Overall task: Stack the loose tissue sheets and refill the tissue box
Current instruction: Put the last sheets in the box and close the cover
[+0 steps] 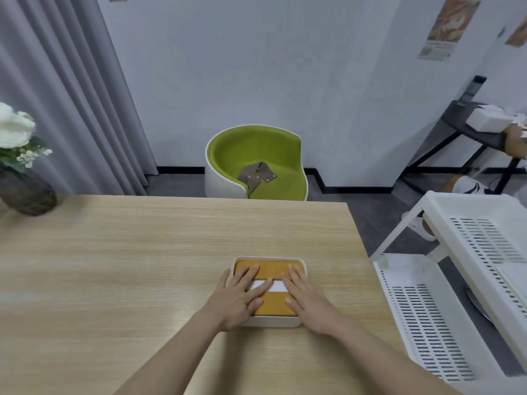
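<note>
A cream tissue box point(271, 322) with an orange-brown wooden lid point(273, 267) sits on the wooden table point(142, 252), toward its right side. White tissue point(278, 286) shows through the slot across the lid's middle. My left hand point(242, 297) lies flat on the lid's left half, fingers straight, thumb at the box's left edge. My right hand point(306, 299) lies flat on the lid's right half, fingers straight. No loose tissue sheets are visible on the table.
A dark vase with white flowers point(20, 166) stands at the table's far left. A white slotted plastic rack point(456, 280) stands right of the table. A green chair point(256, 163) sits behind the table. Another person's legs and shoes point(467, 186) are at far right.
</note>
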A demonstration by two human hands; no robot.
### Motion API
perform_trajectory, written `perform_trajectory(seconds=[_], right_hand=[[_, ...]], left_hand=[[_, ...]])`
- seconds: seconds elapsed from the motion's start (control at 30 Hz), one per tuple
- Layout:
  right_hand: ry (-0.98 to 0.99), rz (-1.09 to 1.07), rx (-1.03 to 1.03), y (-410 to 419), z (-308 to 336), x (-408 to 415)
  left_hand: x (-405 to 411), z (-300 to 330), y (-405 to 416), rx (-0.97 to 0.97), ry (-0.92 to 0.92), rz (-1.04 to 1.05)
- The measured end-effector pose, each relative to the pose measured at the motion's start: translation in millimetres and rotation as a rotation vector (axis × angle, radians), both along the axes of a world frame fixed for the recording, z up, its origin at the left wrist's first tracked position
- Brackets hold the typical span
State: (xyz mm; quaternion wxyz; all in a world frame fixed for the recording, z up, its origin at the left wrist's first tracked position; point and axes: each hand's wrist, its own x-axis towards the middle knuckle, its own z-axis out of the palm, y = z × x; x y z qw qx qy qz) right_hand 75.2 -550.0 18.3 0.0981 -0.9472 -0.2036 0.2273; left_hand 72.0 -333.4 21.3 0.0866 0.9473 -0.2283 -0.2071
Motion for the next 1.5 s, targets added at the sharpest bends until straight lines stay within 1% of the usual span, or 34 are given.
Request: perform_trajectory(seconds=[0.13,0.27,0.43,0.77,0.93,1.1,1.2,1.3,1.43,1.5], right_hand=[[0.056,-0.018,0.011,-1.1,4.2,1.0],[0.130,0.051,-0.052,-5.7,13.3,14.2],[0.098,0.089,-0.108,-5.0,12.1,14.1],[0.050,0.117,-0.151,-3.9,11.4,5.5],[0.071,0.093,-0.100,-6.4,11.0,8.8],[0.054,0.027,0.043,-9.5,10.8,5.5],[0.065,-0.014,0.117,-7.9,9.2,0.6],[0.050,-0.032,0.138,-6.2,9.8,-2.2],[0.099,-0.048,0.191,-8.5,10.8,-1.3],[0.089,-0.046,0.201,-9.1,10.5,-2.5]], left_hand=[[0.4,-1.0,0.3,0.036,0.014,-0.027],[6.2,1.6,1.5,0.088,0.026,-0.075],[4.3,-9.5,0.9,0.077,-0.020,-0.085],[4.3,-9.6,-3.0,0.104,0.013,-0.075],[7.3,-9.8,-0.1,0.061,0.036,-0.060],[1.8,-10.3,5.6,-0.059,0.049,0.006],[-0.4,-8.4,6.1,-0.075,0.037,0.020],[-3.7,-8.2,6.2,-0.085,0.022,0.027],[-6.5,-6.6,3.5,-0.078,0.029,0.040],[-6.8,-3.4,0.8,-0.070,0.031,0.029]])
